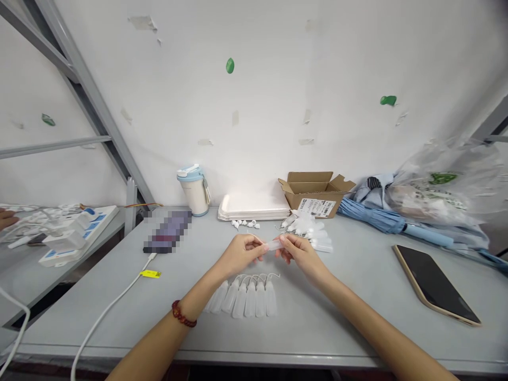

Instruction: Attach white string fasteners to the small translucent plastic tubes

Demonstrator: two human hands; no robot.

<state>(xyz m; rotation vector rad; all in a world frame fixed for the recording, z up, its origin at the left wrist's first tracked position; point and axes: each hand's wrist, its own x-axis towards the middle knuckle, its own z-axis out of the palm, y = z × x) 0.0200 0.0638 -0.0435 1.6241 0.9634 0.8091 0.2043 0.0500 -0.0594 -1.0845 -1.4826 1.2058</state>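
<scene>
Between my two hands lies a small translucent plastic bottle, held sideways above the table. My left hand pinches its left end, and my right hand grips the right end; the fingers hide both ends. Below my hands, several similar bottles with thin curved tubes lie in a row on the table. Small white caps are scattered just beyond my left hand. A loose pile of translucent bottles rests behind my right hand.
An open cardboard box stands at the back beside stacked white packets and a tumbler. A blue folded umbrella and a phone lie right. At left are a cabled device, a power strip and another person's hand.
</scene>
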